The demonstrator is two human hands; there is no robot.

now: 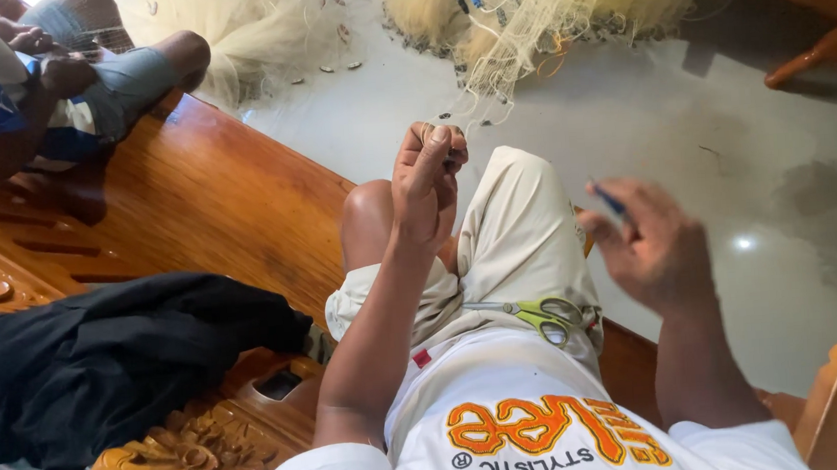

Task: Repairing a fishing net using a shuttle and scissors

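Fishing net [540,10]: one pale heap on the floor, ahead of and above both hands, strands trailing down to the left hand [426,180], pinched shut on mesh, nearer. Right hand [650,248]: closed around one blue netting needle [611,202], pointing netward. Scissors [542,315]: one pair, on lap.

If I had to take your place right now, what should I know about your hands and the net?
Left hand: raised over the knee, fingers pinched shut on fine strands of the pale fishing net.
Right hand: lifted to the side, gripping a thin blue tool; it is blurred, so I cannot tell its kind.
The net lies heaped on the floor ahead, strands running up to the left hand.
Green-handled scissors rest on the lap, untouched.
A black cloth lies on the wooden bench.
How much of the net is worked cannot be told.
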